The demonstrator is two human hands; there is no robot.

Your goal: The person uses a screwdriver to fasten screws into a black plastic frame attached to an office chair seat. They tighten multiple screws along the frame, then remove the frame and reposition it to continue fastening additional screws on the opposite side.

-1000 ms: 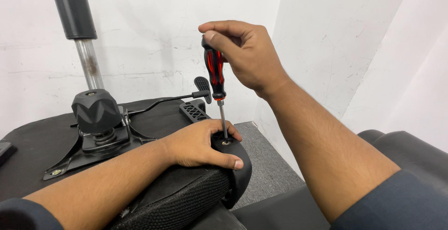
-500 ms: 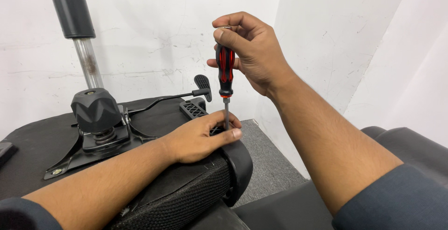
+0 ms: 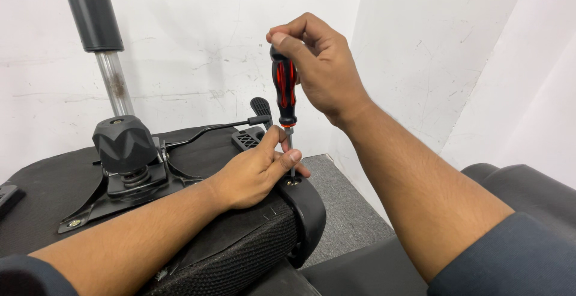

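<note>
Your right hand (image 3: 318, 62) is closed over the top of the screwdriver (image 3: 284, 89), fingers wrapped tight on the red-and-black handle, which stands almost upright. Your left hand (image 3: 255, 173) rests on the upturned seat (image 3: 36, 224), thumb and forefinger pinched together on the bare shaft just above the tip to steady it. The tip sits in a screw (image 3: 293, 182) sunk into the black bracket (image 3: 309, 212) at the seat's near corner. How deep the screw sits you cannot tell, since your fingers cover part of it.

By the look of it, you are at the driving step on this 1 screw, tip seated and both hands set. A turn from here calls for downward pressure along the shaft with the handle kept vertical, so the tip does not ride out of the head. It also calls for the left pinch to be loose enough to let the shaft spin.

Behind your left hand, well apart, stand the seat mechanism (image 3: 123, 143), its thin lever (image 3: 210, 129) and the gas cylinder (image 3: 90, 8).
</note>
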